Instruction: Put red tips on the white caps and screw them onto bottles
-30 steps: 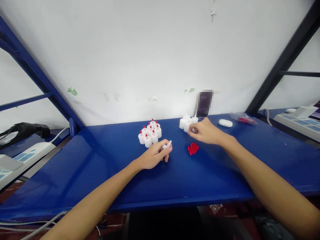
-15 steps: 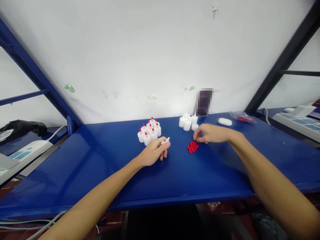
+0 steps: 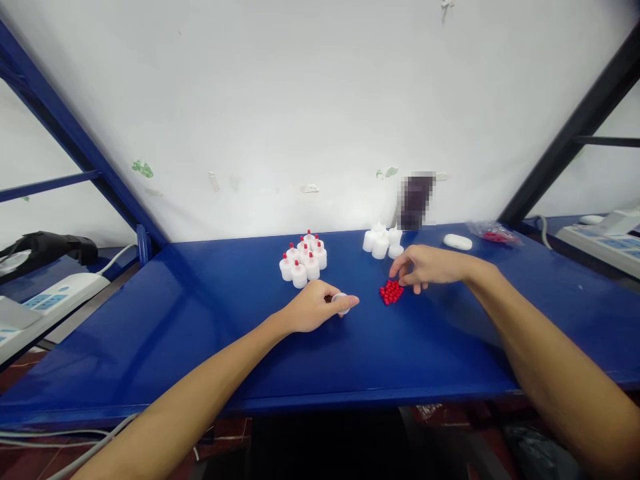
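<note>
My left hand (image 3: 315, 308) is closed around a small white bottle (image 3: 341, 304), thumb along its side; most of the bottle is hidden by the fingers. Just behind that hand stands a group of white bottles with red tips (image 3: 303, 257). At the edge of a small pile of red caps (image 3: 389, 293) is my right hand (image 3: 420, 267). Its thumb is beside the caps, and a gap shows between thumb and index finger. Beyond it stand several white bottles (image 3: 381, 241) with no red on them.
All this is on a blue table (image 3: 240, 373) against a white wall. A white oval case (image 3: 457, 242) and a clear bag with red pieces (image 3: 495, 235) lie at the back right. A blurred-out dark object (image 3: 416, 200) leans on the wall. Power strips flank the table.
The view has shifted slightly. My left hand has turned the white bottle, so its pointed nozzle no longer shows. My right hand stays at the red caps, its thumb and index finger farther apart.
</note>
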A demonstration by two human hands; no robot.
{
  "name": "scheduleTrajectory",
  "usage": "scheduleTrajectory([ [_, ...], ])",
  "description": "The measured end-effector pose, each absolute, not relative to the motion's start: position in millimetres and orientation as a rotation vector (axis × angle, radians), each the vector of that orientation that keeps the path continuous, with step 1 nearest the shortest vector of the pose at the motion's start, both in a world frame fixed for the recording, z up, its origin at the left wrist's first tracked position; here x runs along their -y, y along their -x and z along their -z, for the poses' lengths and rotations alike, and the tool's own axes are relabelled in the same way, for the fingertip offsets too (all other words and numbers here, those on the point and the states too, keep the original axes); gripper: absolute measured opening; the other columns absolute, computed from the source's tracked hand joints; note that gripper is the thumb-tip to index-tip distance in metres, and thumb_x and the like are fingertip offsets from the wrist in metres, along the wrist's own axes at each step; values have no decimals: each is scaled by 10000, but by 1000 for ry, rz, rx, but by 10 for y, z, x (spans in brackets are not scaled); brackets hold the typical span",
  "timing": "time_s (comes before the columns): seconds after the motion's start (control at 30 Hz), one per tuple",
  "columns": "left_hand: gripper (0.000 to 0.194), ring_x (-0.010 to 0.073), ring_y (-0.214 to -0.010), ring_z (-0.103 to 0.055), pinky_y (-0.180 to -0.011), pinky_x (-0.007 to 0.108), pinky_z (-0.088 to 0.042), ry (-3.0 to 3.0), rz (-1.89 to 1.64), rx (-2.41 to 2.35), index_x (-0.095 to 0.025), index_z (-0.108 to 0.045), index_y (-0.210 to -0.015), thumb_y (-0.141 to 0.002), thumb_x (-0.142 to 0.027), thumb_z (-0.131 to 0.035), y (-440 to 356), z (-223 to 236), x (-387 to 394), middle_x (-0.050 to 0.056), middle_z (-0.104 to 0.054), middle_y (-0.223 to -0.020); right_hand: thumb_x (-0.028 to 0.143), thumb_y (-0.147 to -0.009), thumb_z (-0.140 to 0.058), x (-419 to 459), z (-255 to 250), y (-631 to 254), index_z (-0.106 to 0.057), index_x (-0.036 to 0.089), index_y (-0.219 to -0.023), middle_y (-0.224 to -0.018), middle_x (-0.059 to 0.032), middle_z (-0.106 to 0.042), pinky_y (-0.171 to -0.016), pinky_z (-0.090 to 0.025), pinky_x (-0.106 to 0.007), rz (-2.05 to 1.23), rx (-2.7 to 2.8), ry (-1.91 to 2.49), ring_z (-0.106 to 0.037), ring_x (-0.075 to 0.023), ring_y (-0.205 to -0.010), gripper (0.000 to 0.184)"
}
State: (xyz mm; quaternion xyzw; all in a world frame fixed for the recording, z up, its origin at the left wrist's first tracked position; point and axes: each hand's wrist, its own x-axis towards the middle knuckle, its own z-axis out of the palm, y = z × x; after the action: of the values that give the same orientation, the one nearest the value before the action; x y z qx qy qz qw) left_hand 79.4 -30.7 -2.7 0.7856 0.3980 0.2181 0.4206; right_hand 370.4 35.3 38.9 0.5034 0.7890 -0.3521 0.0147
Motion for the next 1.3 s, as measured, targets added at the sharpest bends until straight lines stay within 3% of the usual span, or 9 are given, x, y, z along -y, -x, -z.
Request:
scheduleTrajectory([
  [0.23, 551, 100, -565, -331, -547, 256, -253, -1918, -670, -1025, -139, -610, -708, -927, -631, -491, -772, 72, 251, -45, -374, -588, 332, -793, -635, -322, -406, -3678, -710, 132, -910, -819, -70, -748, -604, -543, -283, 1068, -2546, -1518, -715, -195, -656, 243],
  [0.47, 410, 110, -614, -469, -602, 238, -363, -1893, -784, -893, -154, -581, -923, -992, -534, -442, -759, 119, 214, -35, -514, -648, 326, -857, -625, -213, -434, -3513, -737, 184, -893, -815, -38, -746, -645, -494, -286, 660, -3041, -1376, -665, -169, -676, 184],
  [0.63, 369, 107, -651, -508, -631, 232, -422, -1820, -873, -924, -174, -565, -1132, -943, -490, -560, -753, 175, 165, -28, -526, -771, 312, -907, -599, -37, -318, -3135, -715, 186, -941, -860, -45, -716, -623, -491, -269, 660, -3396, -1281, -625, -134, -644, 174],
  [0.7, 375, 101, -621, -481, -597, 226, -397, -1837, -860, -924, -174, -565, -1146, -929, -479, -587, -752, 190, 162, -37, -505, -742, 296, -908, -604, 18, -252, -3027, -708, 184, -933, -847, -39, -688, -597, -479, -253, 673, -3466, -1198, -600, -118, -620, 154],
  [0.83, 345, 88, -557, -410, -524, 216, -314, -1872, -846, -894, -172, -573, -1127, -927, -451, -601, -752, 194, 173, -62, -434, -657, 279, -924, -592, 60, -106, -2930, -704, 178, -980, -774, -25, -637, -573, -435, -247, 320, -3686, -1159, -551, -118, -615, 161],
  [0.9, 324, 91, -574, -447, -537, 214, -336, -1873, -843, -874, -171, -576, -1120, -929, -432, -600, -753, 188, 178, -53, -474, -678, 278, -926, -595, 57, -47, -2918, -699, 177, -986, -731, -11, -625, -562, -419, -241, 226, -3723, -1183, -531, -111, -588, 157],
  [1.03, 306, 110, -630, -519, -593, 226, -398, -1886, -833, -872, -166, -574, -1111, -925, -408, -601, -758, 184, 185, -27, -551, -741, 302, -930, -598, 45, 8, -2920, -694, 184, -984, -661, 18, -616, -544, -408, -225, 264, -3692, -1282, -511, -94, -529, 161],
  [1.3, 330, 102, -627, -421, -579, 226, -336, -1952, -789, -815, -173, -593, -1108, -959, -463, -546, -748, 114, 230, -39, -480, -737, 339, -943, -546, 95, -3, -2893, -693, 198, -1008, -697, -6, -657, -572, -424, -230, 449, -3534, -1239, -551, -112, -566, 213],
])
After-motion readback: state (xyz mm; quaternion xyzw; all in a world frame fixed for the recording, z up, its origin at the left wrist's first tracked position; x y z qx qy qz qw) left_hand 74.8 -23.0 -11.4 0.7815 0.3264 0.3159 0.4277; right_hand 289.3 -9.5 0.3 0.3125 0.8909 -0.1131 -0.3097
